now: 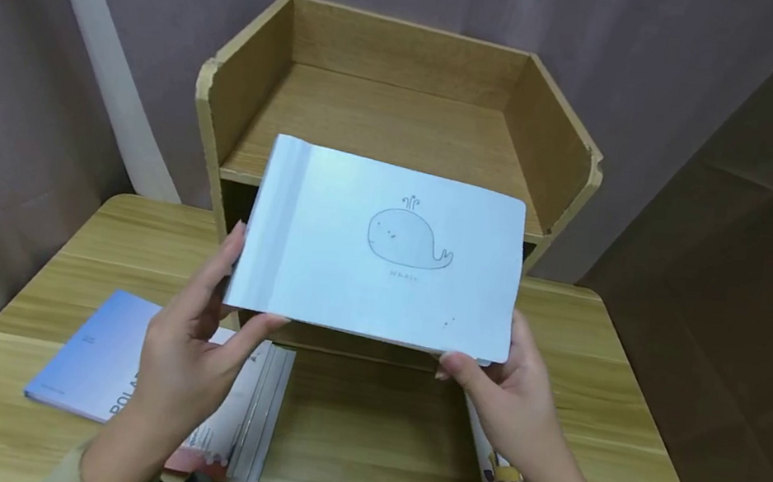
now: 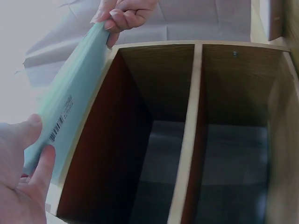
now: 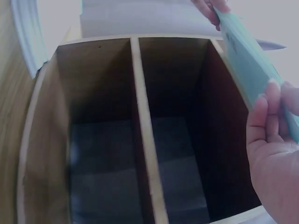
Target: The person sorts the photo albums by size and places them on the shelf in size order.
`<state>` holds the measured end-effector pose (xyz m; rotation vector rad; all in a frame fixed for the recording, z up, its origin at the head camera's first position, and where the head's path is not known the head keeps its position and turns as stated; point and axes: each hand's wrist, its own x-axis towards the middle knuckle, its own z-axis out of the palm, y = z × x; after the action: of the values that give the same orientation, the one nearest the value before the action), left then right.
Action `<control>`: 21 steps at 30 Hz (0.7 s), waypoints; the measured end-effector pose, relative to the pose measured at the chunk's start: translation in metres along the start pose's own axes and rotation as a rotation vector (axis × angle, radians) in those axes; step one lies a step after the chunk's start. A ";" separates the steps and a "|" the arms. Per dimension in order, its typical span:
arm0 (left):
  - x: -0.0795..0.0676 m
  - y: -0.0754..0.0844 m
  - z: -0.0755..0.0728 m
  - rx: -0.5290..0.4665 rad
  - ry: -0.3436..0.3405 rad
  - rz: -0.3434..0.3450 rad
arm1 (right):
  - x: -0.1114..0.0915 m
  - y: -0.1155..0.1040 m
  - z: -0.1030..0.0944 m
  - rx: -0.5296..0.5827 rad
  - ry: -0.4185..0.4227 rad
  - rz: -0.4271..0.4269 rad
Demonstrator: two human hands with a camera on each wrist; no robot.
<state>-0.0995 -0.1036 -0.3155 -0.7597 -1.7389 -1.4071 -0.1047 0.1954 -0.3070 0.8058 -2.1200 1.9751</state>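
Both hands hold a white-covered book with a whale line drawing on its front, raised before the wooden shelf. At the lower left corner, my left hand grips it with the thumb at the bottom edge and fingers behind. My right hand pinches the lower right corner, thumb in front. In the left wrist view the book's pale green back carries a barcode. From the right wrist, the book is seen along its edge, with the right fingers around its near end.
The wooden shelf has a walled top, with two compartments below parted by a board. A blue book and several stacked books lie on the table at left. Another book lies partly under the right forearm.
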 end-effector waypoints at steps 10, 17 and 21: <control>0.027 0.006 0.001 -0.210 -0.020 -0.124 | 0.025 -0.013 0.001 0.137 0.081 -0.018; 0.043 -0.001 0.006 -0.227 0.049 -0.221 | 0.046 -0.018 0.004 0.293 0.170 0.086; 0.051 -0.007 0.008 -0.207 0.088 -0.286 | 0.057 -0.017 0.008 0.287 0.207 0.129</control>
<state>-0.1339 -0.0983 -0.2768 -0.5605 -1.7007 -1.8074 -0.1433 0.1718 -0.2673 0.4842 -1.8420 2.3506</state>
